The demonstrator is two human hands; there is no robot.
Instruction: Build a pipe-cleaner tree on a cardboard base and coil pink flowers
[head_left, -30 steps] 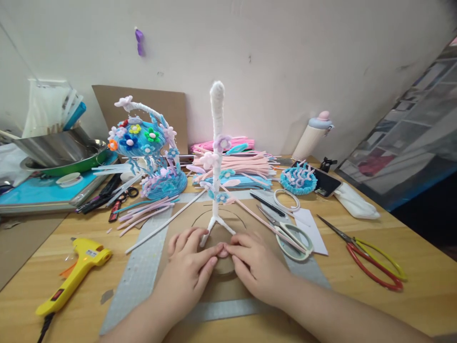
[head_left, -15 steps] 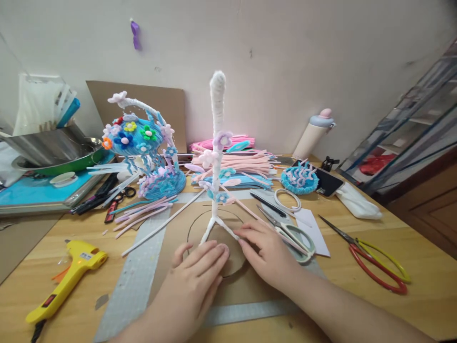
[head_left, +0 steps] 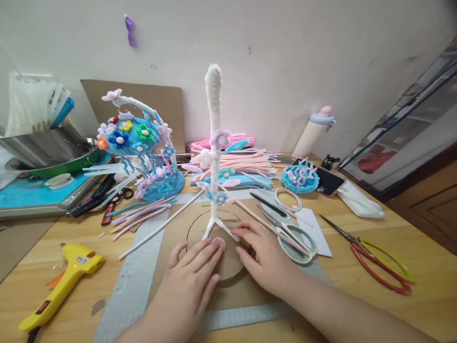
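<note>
A white fuzzy-wrapped stem (head_left: 214,114) with pastel pipe-cleaner flowers (head_left: 220,139) stands upright on splayed legs over a brown cardboard sheet (head_left: 167,267). A circle is drawn on the cardboard around its foot. My left hand (head_left: 191,274) lies palm down with its fingers stretched over the end of the left leg. A small round pinkish piece (head_left: 220,243) shows by its fingertips. My right hand (head_left: 266,257) rests at the right; its fingertips are at the tip of the right leg, and its thumb is apart below.
A yellow glue gun (head_left: 64,283) lies left. Behind it stands a blue pipe-cleaner ornament (head_left: 134,136) with flowers. Pink pipe cleaners (head_left: 246,164) are piled at the back. Pale-handled scissors (head_left: 298,243) and red-yellow scissors (head_left: 378,262) lie right, before a bottle (head_left: 312,133).
My right thumb has come away from the right leg. The round pinkish piece by my left fingertips shows more clearly. The whole view has shifted slightly; the stem stays upright.
</note>
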